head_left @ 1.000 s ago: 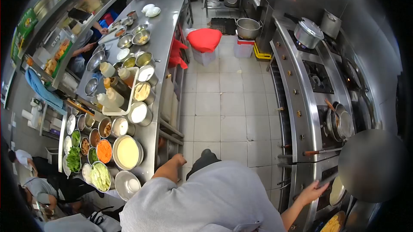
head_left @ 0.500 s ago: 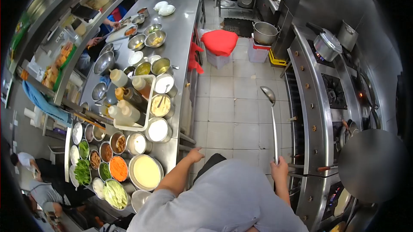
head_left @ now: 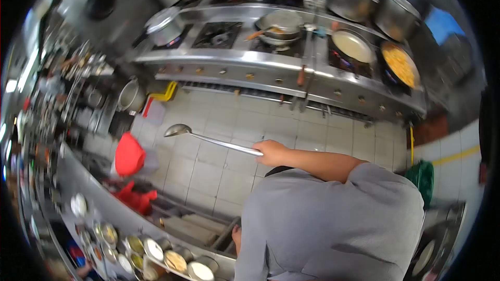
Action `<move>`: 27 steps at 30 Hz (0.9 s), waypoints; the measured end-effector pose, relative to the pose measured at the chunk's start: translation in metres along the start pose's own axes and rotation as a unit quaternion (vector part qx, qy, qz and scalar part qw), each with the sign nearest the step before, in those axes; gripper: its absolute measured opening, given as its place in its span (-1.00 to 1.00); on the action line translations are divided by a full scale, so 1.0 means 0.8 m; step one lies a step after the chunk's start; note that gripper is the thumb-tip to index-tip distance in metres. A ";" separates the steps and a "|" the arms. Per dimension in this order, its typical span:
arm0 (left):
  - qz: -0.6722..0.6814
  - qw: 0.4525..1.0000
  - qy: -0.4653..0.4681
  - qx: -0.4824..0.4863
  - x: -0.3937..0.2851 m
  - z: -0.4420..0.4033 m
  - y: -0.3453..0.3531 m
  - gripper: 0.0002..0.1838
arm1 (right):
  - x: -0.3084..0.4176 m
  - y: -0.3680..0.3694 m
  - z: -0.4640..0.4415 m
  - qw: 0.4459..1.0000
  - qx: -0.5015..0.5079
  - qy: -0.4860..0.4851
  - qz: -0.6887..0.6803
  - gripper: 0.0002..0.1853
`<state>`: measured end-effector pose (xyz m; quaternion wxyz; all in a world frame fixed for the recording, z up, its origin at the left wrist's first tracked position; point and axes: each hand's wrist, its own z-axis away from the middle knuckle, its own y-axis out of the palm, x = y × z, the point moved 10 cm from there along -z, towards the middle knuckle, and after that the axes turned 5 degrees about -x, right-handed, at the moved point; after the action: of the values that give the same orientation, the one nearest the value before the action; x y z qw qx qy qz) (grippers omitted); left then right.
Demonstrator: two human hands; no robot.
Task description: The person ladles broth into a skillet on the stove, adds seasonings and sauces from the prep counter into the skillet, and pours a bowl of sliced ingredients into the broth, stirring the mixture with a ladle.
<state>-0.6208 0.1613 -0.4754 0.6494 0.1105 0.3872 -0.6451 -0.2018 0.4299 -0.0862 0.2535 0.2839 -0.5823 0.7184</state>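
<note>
My right hand (head_left: 272, 153) is closed round the handle end of a long metal ladle (head_left: 221, 143). The ladle's bowl points to the left, held out over the tiled floor. Only a sliver of my left hand (head_left: 237, 237) shows beside my grey shirt, close to the counter's open lower shelf (head_left: 226, 239); its fingers are mostly hidden.
A stove (head_left: 208, 62) runs along the far side. On it are a pressure cooker (head_left: 165, 25), a pale-filled pan (head_left: 353, 45) and a pan of yellow food (head_left: 398, 64). A red-covered bin (head_left: 129, 155) stands left, near the steel counter (head_left: 99, 190).
My view has swung right, from the aisle to the stove. The ladle, still in my right hand, now lies crosswise in view. My left hand has become mostly hidden.
</note>
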 end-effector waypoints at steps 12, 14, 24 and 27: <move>-0.411 0.901 0.101 0.098 -0.046 -0.036 0.039 -0.39 | -0.211 -0.261 0.098 0.865 -0.350 0.177 -0.312 -0.75; -0.463 0.869 0.133 0.109 -0.066 -0.038 0.056 -0.39 | -0.267 -0.324 0.127 0.845 -0.403 0.187 -0.296 -0.73; -0.436 0.857 0.220 0.168 -0.148 -0.022 0.274 -0.42 | -0.508 -0.558 0.241 0.860 -0.369 0.348 -0.060 -0.64; -0.137 0.978 0.029 0.153 -0.183 -0.006 0.335 -0.43 | -0.535 -0.572 0.239 0.865 -0.309 0.376 -0.125 -0.67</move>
<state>-0.3559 0.3128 -0.4796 0.5187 0.1727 0.3139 -0.7762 0.4421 0.3165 -0.0393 0.6154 -0.0297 -0.5947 0.5164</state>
